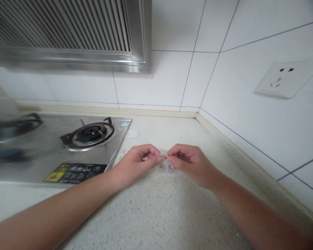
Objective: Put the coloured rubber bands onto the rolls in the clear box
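Observation:
Between my two hands, a small pale ring [164,154] is pinched by thumb and forefinger from both sides. My left hand [142,159] grips its left edge, and my right hand [188,160] grips its right edge. Whether the ring is a hair tie or something stiffer I cannot tell. Just below and behind it, a clear plastic box [169,170] sits on the counter, with small coloured things inside, too blurred to name. A few faint ring shapes [123,152] lie on the counter beyond my left wrist, partly hidden by it.
A speckled pale countertop [156,215] spreads beneath my arms. To the left is a steel gas stove [52,139] with a black burner [92,133]. A clear flat piece [133,134] lies beside it. A range hood [135,59] hangs above; a socket [287,78] is on the right wall.

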`<state>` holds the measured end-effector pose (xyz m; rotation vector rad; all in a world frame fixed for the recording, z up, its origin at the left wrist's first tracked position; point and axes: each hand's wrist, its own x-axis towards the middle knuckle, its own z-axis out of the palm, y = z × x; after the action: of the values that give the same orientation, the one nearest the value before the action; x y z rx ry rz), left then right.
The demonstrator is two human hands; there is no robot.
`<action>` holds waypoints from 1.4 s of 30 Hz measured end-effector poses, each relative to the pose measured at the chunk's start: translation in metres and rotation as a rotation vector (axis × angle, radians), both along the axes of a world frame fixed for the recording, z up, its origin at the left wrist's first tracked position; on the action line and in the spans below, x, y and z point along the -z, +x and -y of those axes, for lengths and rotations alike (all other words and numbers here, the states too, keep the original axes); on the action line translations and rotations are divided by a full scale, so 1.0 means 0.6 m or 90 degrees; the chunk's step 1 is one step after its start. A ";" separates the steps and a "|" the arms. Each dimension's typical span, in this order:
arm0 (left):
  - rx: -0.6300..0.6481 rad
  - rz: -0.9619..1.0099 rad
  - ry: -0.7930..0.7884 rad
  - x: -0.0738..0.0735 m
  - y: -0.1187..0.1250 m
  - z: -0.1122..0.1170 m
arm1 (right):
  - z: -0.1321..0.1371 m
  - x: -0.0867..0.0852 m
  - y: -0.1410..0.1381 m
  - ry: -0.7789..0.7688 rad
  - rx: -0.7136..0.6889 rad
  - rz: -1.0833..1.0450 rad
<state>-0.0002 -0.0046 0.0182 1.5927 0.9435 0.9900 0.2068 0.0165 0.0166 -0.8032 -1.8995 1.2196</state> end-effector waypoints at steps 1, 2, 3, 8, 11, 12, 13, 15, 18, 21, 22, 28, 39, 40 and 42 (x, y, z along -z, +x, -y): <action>0.000 0.002 -0.005 -0.001 0.001 0.000 | -0.001 0.000 0.000 0.001 -0.003 -0.004; 0.001 0.006 -0.012 -0.001 0.002 0.001 | -0.001 0.001 -0.001 0.003 -0.005 -0.009; 0.003 0.012 -0.020 -0.001 0.003 0.001 | -0.002 0.001 -0.001 0.006 -0.006 -0.011; 0.034 0.048 -0.062 0.004 0.005 -0.001 | -0.007 0.002 0.003 0.033 0.013 -0.002; 0.049 0.043 -0.071 0.006 0.004 -0.001 | -0.009 0.002 0.006 0.042 0.022 -0.011; 0.052 0.042 -0.072 0.007 0.004 0.000 | -0.009 0.001 0.006 0.043 0.023 -0.015; 0.055 0.041 -0.072 0.007 0.003 0.000 | -0.009 0.001 0.006 0.042 0.024 -0.018; 0.060 0.040 -0.072 0.007 0.002 0.000 | -0.009 0.000 0.006 0.039 0.026 -0.021; 0.060 0.037 -0.068 0.009 0.002 -0.001 | -0.007 -0.001 0.004 0.036 0.024 -0.027; 0.037 0.031 -0.074 0.009 0.002 -0.002 | -0.006 0.000 0.003 0.037 0.014 -0.021; 0.026 0.026 -0.076 0.009 0.003 -0.003 | -0.006 0.000 0.003 0.039 0.011 -0.017; 0.005 0.015 -0.049 0.005 0.004 -0.004 | -0.005 0.002 0.004 0.061 0.023 0.011; 0.012 -0.030 -0.003 0.006 0.004 -0.002 | -0.007 0.005 0.004 0.033 0.023 -0.030; 0.017 -0.038 -0.002 0.008 0.003 -0.002 | -0.007 0.004 0.005 0.019 0.025 -0.046; 0.028 -0.062 -0.004 0.010 0.001 -0.003 | -0.007 0.003 0.005 -0.012 0.026 -0.083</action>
<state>0.0005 -0.0028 0.0120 1.6624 0.9718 0.8847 0.2101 0.0207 0.0150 -0.7499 -1.7605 1.2357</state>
